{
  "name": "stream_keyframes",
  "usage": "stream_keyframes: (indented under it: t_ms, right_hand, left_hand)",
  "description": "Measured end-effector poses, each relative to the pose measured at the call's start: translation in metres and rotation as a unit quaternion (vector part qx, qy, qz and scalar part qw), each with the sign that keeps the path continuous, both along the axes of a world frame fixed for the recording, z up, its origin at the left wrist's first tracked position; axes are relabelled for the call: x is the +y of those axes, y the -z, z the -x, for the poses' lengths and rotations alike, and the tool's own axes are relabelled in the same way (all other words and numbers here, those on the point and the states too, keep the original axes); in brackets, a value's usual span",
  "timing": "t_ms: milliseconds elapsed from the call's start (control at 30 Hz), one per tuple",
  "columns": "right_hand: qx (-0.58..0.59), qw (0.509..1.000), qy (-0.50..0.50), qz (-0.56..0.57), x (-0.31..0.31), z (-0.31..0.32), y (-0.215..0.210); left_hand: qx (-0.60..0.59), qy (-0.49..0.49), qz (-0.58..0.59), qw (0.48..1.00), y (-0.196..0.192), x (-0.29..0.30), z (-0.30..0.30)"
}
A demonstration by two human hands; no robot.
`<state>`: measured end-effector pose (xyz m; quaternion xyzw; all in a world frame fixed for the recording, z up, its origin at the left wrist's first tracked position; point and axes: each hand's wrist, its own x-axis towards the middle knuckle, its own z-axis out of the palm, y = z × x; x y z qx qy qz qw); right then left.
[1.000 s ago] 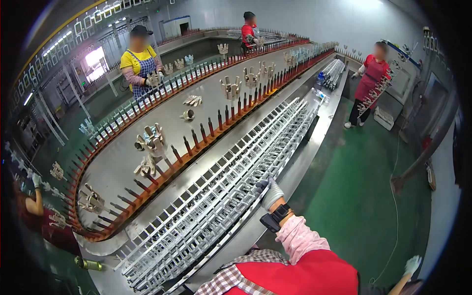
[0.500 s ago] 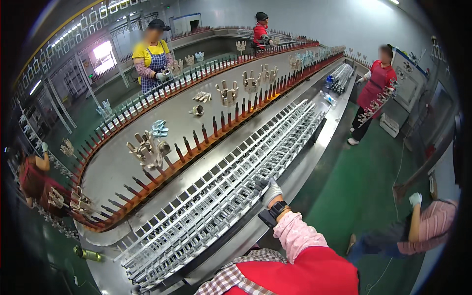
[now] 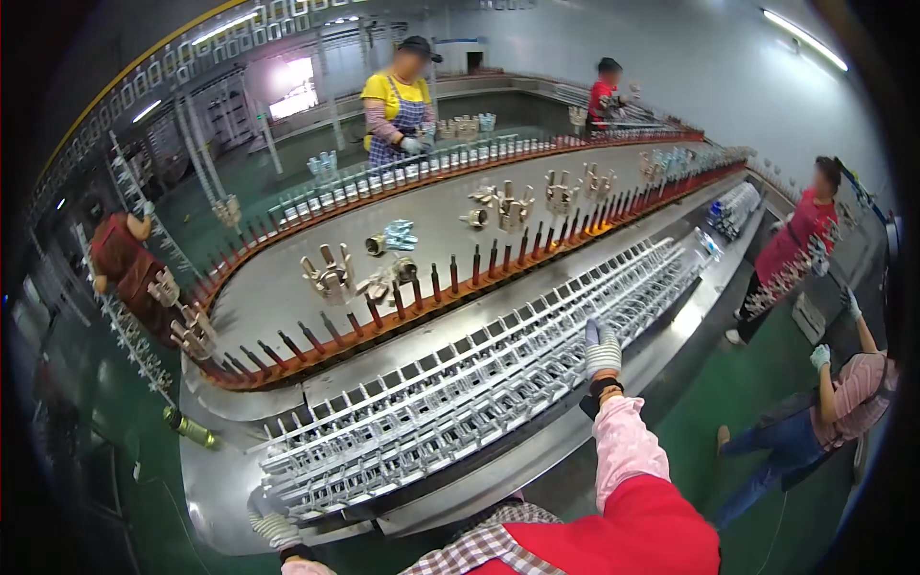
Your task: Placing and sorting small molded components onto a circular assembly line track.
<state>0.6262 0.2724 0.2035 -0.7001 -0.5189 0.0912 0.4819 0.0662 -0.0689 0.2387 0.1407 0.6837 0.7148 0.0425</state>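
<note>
Long silvery metal racks (image 3: 460, 388), ladder-like with rows of prongs, lie side by side in a stack along the bench in front of me. My right hand (image 3: 602, 353), in a striped glove with grey-coated fingers, reaches over the near side of the stack, closed on a rack's bars. At the near left end, my left hand (image 3: 273, 525), gloved alike, is closed at the tip of a rack; its fingertips are partly hidden and slightly blurred. A dark band circles my right wrist.
Beyond the racks runs an oval conveyor with upright spindles (image 3: 474, 265). Pronged metal holders (image 3: 329, 275) and gloves (image 3: 400, 235) lie on its middle. A green-yellow bottle (image 3: 190, 427) is at the left. Several co-workers stand around, one in yellow (image 3: 401, 101), one walking right (image 3: 815, 412).
My view has swung left, and my left hand has come in at the racks' near end. My right hand has moved from the racks' near edge further over them. The co-worker at right has straightened.
</note>
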Motion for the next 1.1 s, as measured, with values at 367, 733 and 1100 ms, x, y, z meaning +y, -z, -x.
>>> stream_keyframes:
  t_ms: [367, 733, 1100]
  right_hand:
    - [0.209, 0.974, 0.047, 0.067, 0.074, -0.09, 0.067]
    - [0.178, 0.982, 0.041, 0.043, 0.101, -0.132, 0.058]
    - [0.41, 0.912, -0.009, 0.034, 0.156, -0.195, 0.073]
  left_hand:
    - [0.135, -0.067, 0.052, 0.987, -0.011, 0.03, -0.081]
    - [0.105, -0.102, 0.081, 0.986, -0.003, 0.056, -0.137]
    - [0.153, -0.098, 0.086, 0.979, 0.0, 0.095, -0.205]
